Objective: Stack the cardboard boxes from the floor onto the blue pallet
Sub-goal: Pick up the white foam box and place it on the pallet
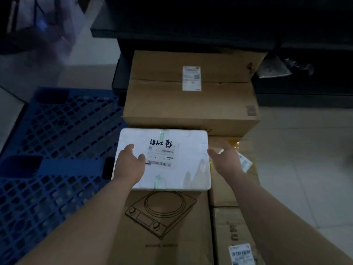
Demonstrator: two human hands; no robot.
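1. Pale, glossy floor tiles (305,159) and dark shelving (191,25) frame a dimly lit storeroom.
2. A white box (181,175), smooth, round-cornered and foam-like, lies flat on a brown printed carton (162,226) that bears the line drawing of a round-topped appliance. Black handwriting, a barcode label and strips of green tape mark the white lid.
3. The left hand (129,163) lies palm down on the lid's left side, fingers relaxed and thumb spread toward the label. The right hand (227,159) reaches the lid's right edge with fingers extended; contact cannot be told.
4. Two side cartons (223,192) stand just right of the printed one, the farther sealed with shiny yellowish tape.
5. Behind them sits a large carton (162,100) of matte corrugated board, with a centre seam and a white shipping label (191,78).
6. The blue pallet (57,131), a moulded plastic lattice, lies on the floor just left of the cartons.
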